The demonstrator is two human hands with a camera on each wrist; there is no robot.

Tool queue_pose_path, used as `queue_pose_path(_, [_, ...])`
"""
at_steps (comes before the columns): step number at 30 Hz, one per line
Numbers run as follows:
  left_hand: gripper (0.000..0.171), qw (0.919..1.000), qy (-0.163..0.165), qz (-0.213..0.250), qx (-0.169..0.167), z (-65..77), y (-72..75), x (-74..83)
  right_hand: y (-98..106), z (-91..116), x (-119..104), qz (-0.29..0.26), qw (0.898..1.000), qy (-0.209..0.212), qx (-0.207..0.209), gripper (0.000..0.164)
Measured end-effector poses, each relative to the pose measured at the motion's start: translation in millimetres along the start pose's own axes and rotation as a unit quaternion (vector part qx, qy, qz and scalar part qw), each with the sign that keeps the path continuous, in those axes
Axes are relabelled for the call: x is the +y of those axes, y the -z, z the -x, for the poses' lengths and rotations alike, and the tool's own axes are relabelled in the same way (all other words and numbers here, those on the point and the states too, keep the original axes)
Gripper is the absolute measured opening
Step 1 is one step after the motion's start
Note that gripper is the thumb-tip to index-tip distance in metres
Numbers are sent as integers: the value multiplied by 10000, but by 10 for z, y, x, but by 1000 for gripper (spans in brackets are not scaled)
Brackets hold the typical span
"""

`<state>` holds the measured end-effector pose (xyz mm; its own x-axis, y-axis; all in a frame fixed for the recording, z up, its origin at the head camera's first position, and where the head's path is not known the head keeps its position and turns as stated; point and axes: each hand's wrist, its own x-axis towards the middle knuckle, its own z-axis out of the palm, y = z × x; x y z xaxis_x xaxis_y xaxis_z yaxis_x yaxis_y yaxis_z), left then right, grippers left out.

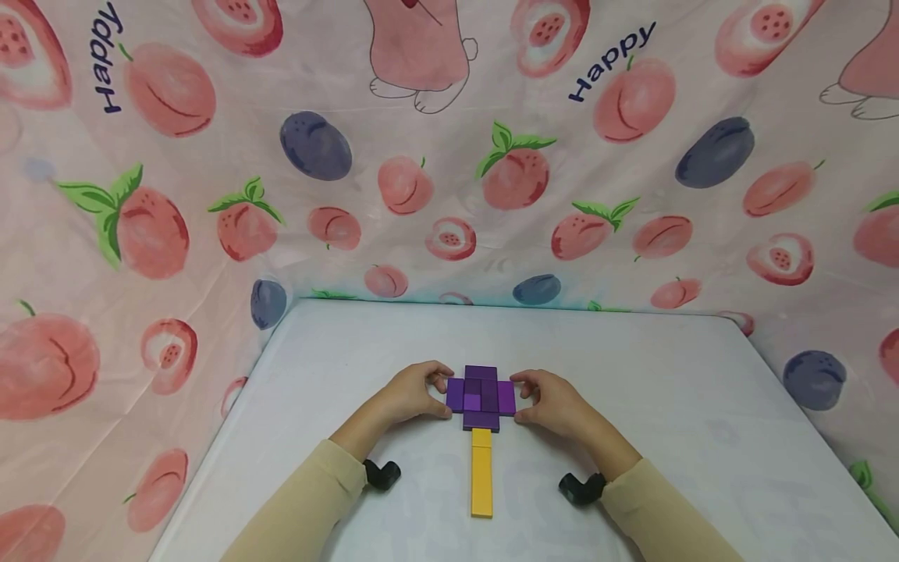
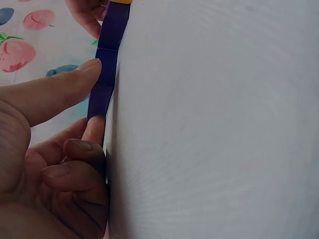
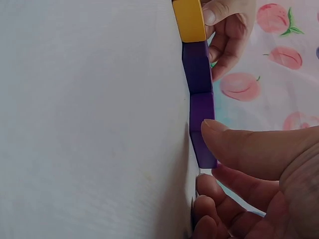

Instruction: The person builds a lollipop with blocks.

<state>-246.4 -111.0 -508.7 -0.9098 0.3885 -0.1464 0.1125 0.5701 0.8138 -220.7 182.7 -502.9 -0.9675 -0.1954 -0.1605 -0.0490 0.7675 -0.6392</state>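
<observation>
Purple blocks lie flat and joined in a cross shape at the middle of the table in the head view. Below the cross, a short yellow block (image 1: pixel 481 438) and a long yellow block (image 1: pixel 481 484) form a straight stem. My left hand (image 1: pixel 416 392) pinches the left purple block (image 1: pixel 455 396) between thumb and index finger, at its near and far ends. On the opposite side, my right hand (image 1: pixel 555 400) pinches the right purple block (image 1: pixel 506 398) the same way. A dark purple block (image 1: pixel 481 421) sits between the cross's middle and the stem.
The white tabletop (image 1: pixel 632 359) surrounds the blocks. Behind and beside it hangs a pink cloth (image 1: pixel 449 148) printed with fruit. Black devices (image 1: pixel 382 474) are worn at both wrists, by the beige sleeves (image 1: pixel 302 499).
</observation>
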Motion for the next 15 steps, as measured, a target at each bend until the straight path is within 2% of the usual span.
queue_pose_path(15, [77,9999,4,113,-10,13,80,-19,61,4,-29,-367,9993,-33,-53,64])
